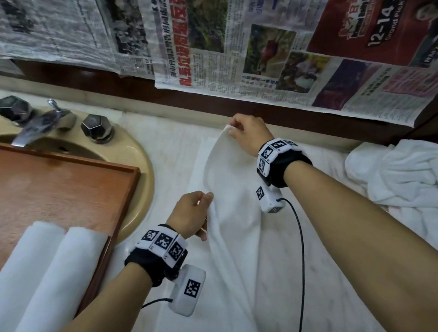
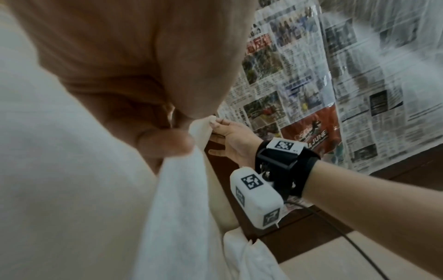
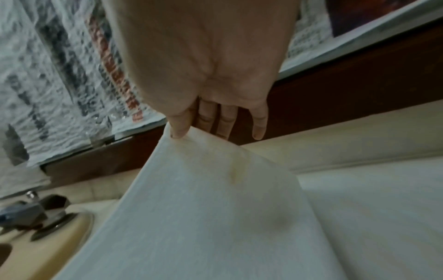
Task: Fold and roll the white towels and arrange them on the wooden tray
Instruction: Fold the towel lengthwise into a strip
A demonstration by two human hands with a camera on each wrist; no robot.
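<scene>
A white towel [image 1: 235,224] lies spread over the counter, its left edge lifted. My right hand [image 1: 244,134] pinches the far corner of that edge near the back wall; the right wrist view shows thumb and fingers on the towel [image 3: 215,208] corner. My left hand [image 1: 191,214] pinches the same edge nearer to me, with the towel [image 2: 179,199] hanging from it in the left wrist view, where my right hand [image 2: 225,136] also appears. Two rolled white towels [image 1: 39,275] lie side by side at the near end of the wooden tray [image 1: 26,184].
The tray rests over a beige sink [image 1: 142,180] with a chrome faucet [image 1: 38,123] and two dark knobs. A crumpled pile of white towels [image 1: 407,178] sits at the far right of the counter. Newspaper [image 1: 231,32] covers the wall behind. A black cable [image 1: 302,262] trails over the towel.
</scene>
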